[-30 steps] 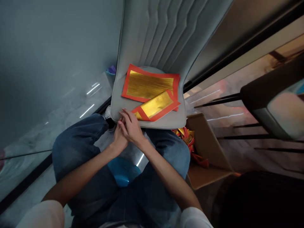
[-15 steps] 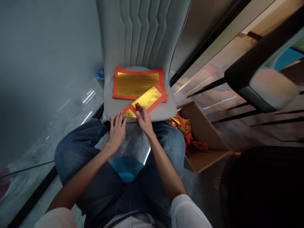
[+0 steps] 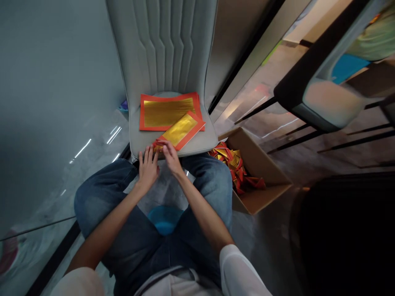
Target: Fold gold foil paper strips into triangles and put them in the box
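Note:
A folded strip of red-bordered gold joss paper (image 3: 182,128) lies slantwise on the grey chair seat, its near end at the seat's front edge. My left hand (image 3: 148,168) has its fingers close together on that near corner. Beside it, my right hand (image 3: 171,158) bends its fingers over the same end, which is folded and partly covered by both hands. Behind the strip, and partly under its far end, rests a stack of flat red and gold paper sheets (image 3: 163,113).
The grey chair (image 3: 166,41) faces me. To the right of my knee, an open cardboard box (image 3: 265,168) holds folded red and gold papers (image 3: 233,164). A blue basin (image 3: 165,220) is on the floor between my legs. Another chair (image 3: 324,98) stands at the right.
My right hand has moved down the strip to its near end, close to my left hand. That end is folded further, with less of its gold showing. The view has shifted slightly.

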Motion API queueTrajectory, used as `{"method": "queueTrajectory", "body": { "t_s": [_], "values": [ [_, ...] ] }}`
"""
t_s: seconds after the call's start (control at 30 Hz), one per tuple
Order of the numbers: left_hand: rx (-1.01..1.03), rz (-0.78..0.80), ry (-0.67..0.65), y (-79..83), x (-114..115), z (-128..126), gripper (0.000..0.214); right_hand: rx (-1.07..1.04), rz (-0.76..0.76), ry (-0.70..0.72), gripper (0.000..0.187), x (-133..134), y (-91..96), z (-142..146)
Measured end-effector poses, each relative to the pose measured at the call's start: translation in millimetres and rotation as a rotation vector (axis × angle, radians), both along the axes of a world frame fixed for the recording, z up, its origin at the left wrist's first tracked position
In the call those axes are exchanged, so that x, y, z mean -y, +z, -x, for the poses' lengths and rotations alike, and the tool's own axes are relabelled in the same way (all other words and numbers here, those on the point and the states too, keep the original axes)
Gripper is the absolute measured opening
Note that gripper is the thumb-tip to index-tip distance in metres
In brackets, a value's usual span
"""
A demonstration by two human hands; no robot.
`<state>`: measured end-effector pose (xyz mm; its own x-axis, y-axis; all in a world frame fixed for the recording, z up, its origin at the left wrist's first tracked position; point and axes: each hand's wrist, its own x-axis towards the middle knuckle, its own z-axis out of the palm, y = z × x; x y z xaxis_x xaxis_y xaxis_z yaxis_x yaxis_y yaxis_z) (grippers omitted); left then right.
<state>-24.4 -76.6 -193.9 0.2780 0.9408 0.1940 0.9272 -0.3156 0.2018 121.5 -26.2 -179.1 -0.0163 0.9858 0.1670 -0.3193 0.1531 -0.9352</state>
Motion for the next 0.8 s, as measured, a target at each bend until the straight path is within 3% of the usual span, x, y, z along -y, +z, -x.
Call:
{"method": "queueTrajectory", "body": {
  "t_s": [0.1,0.2,0.33,0.47,0.6,0.8],
  "values": [
    [-0.007,-0.023,-0.034,-2.0,-0.8,5.9,0.076,-0.287,0.173,-0.094,0.051,-10.4,-15.7,2.9],
    [-0.013,-0.051,-0.059,0.7,-5.8,11.6,0.067,-0.373,0.247,-0.195,0.045,-17.6,-21.0,-25.7],
    [0.009,-0.134,-0.063,7.3,-19.9,12.4,0.055,-0.357,0.277,-0.140,0.043,-14.4,-16.0,-55.6],
    [0.042,-0.168,-0.195,9.5,-34.6,8.6,0.054,-0.403,0.261,-0.126,0.042,-10.0,-13.9,-55.9],
    [0.018,-0.115,-0.335,6.9,-44.0,7.6,0.053,-0.517,0.312,-0.180,0.037,-8.4,-9.6,-66.0],
    [0.026,-0.139,-0.395,3.9,-55.3,21.8,0.034,-0.574,0.303,-0.341,0.027,-6.3,15.2,-122.3]
  ]
}}
